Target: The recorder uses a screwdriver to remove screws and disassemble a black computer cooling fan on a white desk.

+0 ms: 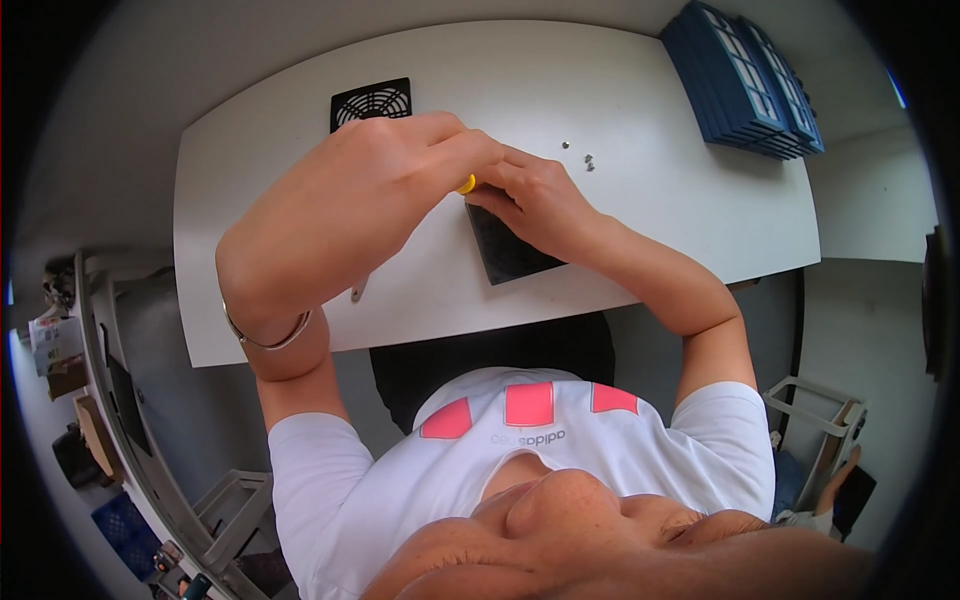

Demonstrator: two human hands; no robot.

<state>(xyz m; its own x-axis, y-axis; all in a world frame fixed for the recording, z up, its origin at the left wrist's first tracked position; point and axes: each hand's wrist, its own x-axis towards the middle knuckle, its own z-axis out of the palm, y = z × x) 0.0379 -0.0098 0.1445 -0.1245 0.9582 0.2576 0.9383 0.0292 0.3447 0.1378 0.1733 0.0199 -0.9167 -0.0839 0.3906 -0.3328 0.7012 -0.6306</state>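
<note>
My left hand [385, 165] reaches over the white table with its fingers closed, the fingertips meeting those of my right hand [537, 195]. A small yellow piece [467, 184] shows between the two hands; the rest of it is hidden, so its kind is unclear. My right hand is bent over the far end of a flat black square-cornered thing [508, 250], fingers closed and thumb beside its edge. What either hand pinches is covered by the fingers. Just beyond my left hand lies a black fan grille [372, 102], partly covered by it.
Several small metal screws [588, 162] lie right of my hands. Stacked blue slatted frames [735, 85] stand at the table's far right corner. A small metal-looking piece [360, 288] pokes out below my left forearm. The white table [680, 225] ends at a curved near edge.
</note>
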